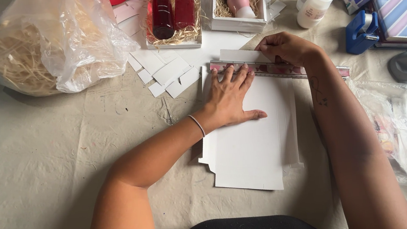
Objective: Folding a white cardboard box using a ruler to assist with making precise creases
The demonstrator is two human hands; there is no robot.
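Head view looks down on one flat white cardboard sheet lying on the cloth-covered table, near the person's body. One patterned ruler lies across the sheet's far edge. The left hand is spread flat, fingers splayed, palm pressing the sheet with fingertips touching the ruler. The right hand is curled, its fingers bent over a narrow white flap folded up along the ruler's far side. Farther off stand two open white boxes lined with straw, one holding a red bottle. One clear bag of straw sits far left; one blue tape dispenser sits far right.
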